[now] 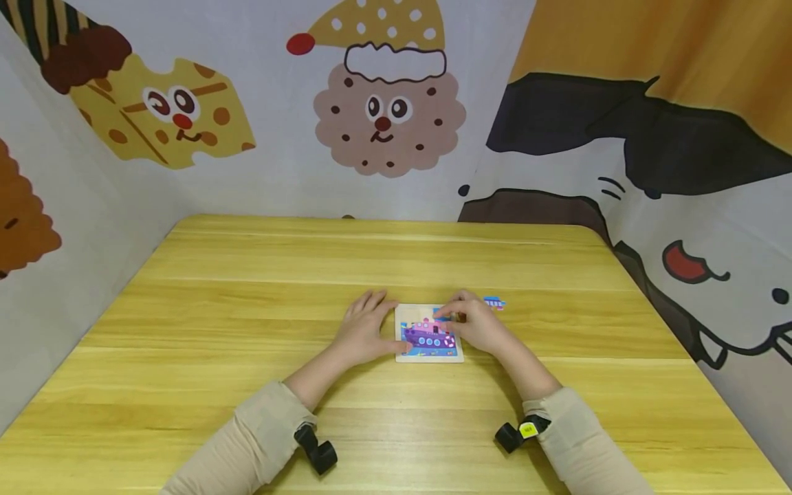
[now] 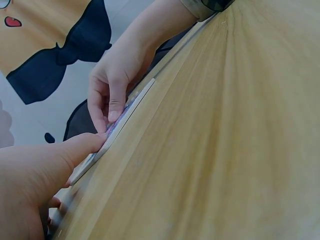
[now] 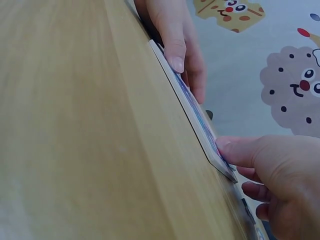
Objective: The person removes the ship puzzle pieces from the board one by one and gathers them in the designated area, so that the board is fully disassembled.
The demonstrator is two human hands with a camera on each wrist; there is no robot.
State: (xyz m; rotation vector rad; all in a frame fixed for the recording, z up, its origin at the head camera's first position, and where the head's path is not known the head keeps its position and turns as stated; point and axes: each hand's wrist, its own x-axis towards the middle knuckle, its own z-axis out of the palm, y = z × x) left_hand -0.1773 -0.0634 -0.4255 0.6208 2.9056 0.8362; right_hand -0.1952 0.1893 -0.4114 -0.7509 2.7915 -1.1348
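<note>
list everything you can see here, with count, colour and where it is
puzzle board: 1, pale wood frame with a purple ship picture, middle of the table
loose puzzle piece: 1, blue and white, on the table just right of the board
table: 1, yellow wood, fills the foreground
cartoon backdrop: printed cloth, white, brown and orange, behind and beside the table
wrist cameras: 2, black, at the sleeve cuffs
left hand: rests at the board's left edge
right hand: fingers on the board's upper right

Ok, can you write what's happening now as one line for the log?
left hand: steadies square wooden boat puzzle board | right hand: presses piece on board | loose blue puzzle piece: on yellow wooden table, right of board
</note>
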